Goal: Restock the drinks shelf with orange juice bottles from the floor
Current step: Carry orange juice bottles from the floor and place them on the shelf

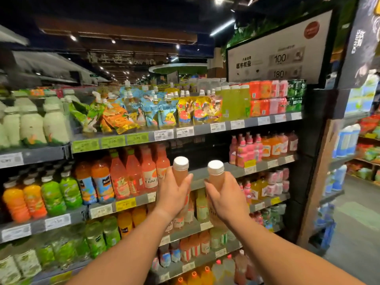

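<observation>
Both hands are gripping bottles, one apiece: the left hand (pixel 174 196) is wrapping round the body of the left bottle (pixel 180 171), the right hand (pixel 225 197) round the right bottle (pixel 215 175). Both bottles are being held upright, white caps up, side by side but apart, level w/ a bare stretch of the shelf (pixel 234 170) in the middle of the drinks rack, prob. so they can go in standing, two at a time, labels facing out.

The gap is sitting btwn tall pink bottles (pixel 149 171) on the left and small pink & orange bottles (pixel 265 148) on the right, so the slot looks open to a straight push forward. Above it, the next shelf's edge w/ price tags (pixel 185 131) is limiting headroom; the caps may need to clear under it. Pouch drinks (pixel 166 114) are crowding that upper shelf. Orange and green bottles (pixel 53 194) are filling the rack at left. A promo sign (pixel 279 48) is standing over the unit. No floor stock in view.
</observation>
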### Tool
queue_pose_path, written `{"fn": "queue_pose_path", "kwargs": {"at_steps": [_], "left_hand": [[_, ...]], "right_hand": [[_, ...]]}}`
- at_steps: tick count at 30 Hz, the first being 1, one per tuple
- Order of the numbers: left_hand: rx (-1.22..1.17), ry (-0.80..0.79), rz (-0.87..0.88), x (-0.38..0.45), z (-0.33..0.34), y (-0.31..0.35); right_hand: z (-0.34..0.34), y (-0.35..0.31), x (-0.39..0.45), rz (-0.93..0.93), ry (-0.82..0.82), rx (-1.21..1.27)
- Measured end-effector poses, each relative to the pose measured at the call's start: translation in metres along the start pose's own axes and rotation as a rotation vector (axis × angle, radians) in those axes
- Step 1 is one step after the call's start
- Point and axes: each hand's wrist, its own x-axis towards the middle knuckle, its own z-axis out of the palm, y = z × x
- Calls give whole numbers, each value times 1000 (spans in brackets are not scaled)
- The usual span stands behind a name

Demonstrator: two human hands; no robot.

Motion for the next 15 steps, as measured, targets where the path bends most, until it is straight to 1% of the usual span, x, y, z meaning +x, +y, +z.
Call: {"fn": "queue_pose_path", "kwargs": {"at_steps": [3,7,10,13,15], "left_hand": [[4,25,-46,33,30,6],[-3,103,-127,77,71,0],[1,155,-173,106,99,-15],[59,201,-204,138,125,-33],[49,227,-244,159,139,-46]], "right_hand": [[7,24,51,-16,-6,27],[28,52,120,-130,-39,27],[51,70,166,-203,-118,82],[78,89,208,-280,-220,142],[97,100,232,-314,-287,134]]}}
